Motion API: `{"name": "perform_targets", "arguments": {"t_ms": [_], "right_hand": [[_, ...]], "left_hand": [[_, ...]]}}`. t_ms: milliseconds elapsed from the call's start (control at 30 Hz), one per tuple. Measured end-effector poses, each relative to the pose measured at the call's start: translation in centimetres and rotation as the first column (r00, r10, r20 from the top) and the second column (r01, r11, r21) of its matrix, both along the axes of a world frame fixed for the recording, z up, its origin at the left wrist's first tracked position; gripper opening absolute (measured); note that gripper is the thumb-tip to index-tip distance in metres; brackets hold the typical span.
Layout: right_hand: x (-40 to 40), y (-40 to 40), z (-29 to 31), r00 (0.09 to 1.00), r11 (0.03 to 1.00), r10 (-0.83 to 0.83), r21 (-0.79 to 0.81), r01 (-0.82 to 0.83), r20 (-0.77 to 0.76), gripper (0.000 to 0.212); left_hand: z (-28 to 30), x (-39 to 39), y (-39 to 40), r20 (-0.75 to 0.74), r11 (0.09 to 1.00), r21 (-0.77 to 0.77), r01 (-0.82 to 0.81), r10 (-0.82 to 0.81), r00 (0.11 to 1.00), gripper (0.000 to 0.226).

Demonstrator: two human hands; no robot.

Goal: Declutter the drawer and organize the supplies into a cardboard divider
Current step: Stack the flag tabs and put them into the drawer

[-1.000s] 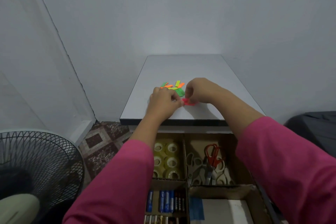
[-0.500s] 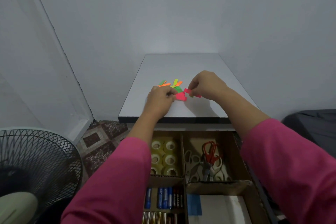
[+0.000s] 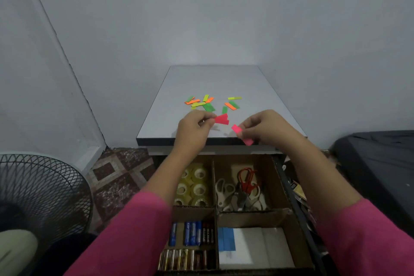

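The left hand (image 3: pixel 195 127) pinches a small fanned bunch of red paper sticky flags (image 3: pixel 221 119) between thumb and forefinger, the bunch sticking out to the right of the fingertips with its long axis close to level. The right hand (image 3: pixel 264 129) pinches two or so pink paper flags (image 3: pixel 237 129), one tilted up-left above the fingers and another (image 3: pixel 248 142) hanging below them, so their long axis slants from upper left to lower right. Both hands hover over the near edge of the pale grey laminate tabletop (image 3: pixel 257 87), apart from each other. Beyond them a loose scatter of green, yellow and orange flags (image 3: pixel 208 103) lies flat, pointing every way. Below, the brown cardboard divider (image 3: pixel 277 215) in the open drawer already holds clear tape rolls (image 3: pixel 193 186), scissors (image 3: pixel 244 186), batteries (image 3: pixel 192 233) and a white pad (image 3: pixel 255 248) in separate compartments. This looks like sorting the flags by colour; the next move probably calls for laying the pink ones squarely onto the red bunch, ends aligned, then gathering the rest.
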State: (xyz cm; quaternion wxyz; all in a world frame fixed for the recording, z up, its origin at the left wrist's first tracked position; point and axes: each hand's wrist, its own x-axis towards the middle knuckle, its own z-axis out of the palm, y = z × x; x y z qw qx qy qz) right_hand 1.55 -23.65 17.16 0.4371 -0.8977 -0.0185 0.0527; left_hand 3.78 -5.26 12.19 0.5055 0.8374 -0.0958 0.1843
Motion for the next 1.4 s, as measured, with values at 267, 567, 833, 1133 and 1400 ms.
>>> {"name": "perform_targets", "arguments": {"t_ms": [267,567,833,1133,1400], "right_hand": [[-7.9,-2.7,-5.2,0.982,1.000,0.008,0.012,-0.006,-0.191,0.003],[-12.1,-2.1,-12.5,0.945,0.859,-0.200,-0.510,0.042,-0.259,0.010],[-13.0,-1.0,-14.3,0.970,0.734,-0.224,-0.671,0.106,-0.091,0.020],[-11.8,-2.0,-12.4,0.931,0.726,-0.255,-0.687,0.006,-0.262,0.018],[-11.5,-4.2,-9.6,0.904,0.931,-0.303,-0.295,0.214,-0.301,0.020]], "left_hand": [[-6.4,-10.2,-2.3,-0.212,0.984,-0.169,0.053,-0.089,0.973,0.030],[-7.9,-12.4,-2.7,-0.280,0.974,-0.211,0.081,-0.139,0.950,0.032],[-7.9,-12.5,-2.6,-0.257,0.973,-0.205,0.103,-0.155,0.954,0.028],[-8.4,-12.4,-2.7,-0.273,0.972,-0.149,0.182,-0.217,0.937,0.018],[-8.4,-12.8,-5.7,-0.365,0.716,0.358,0.599,-0.483,0.796,0.018]]}}
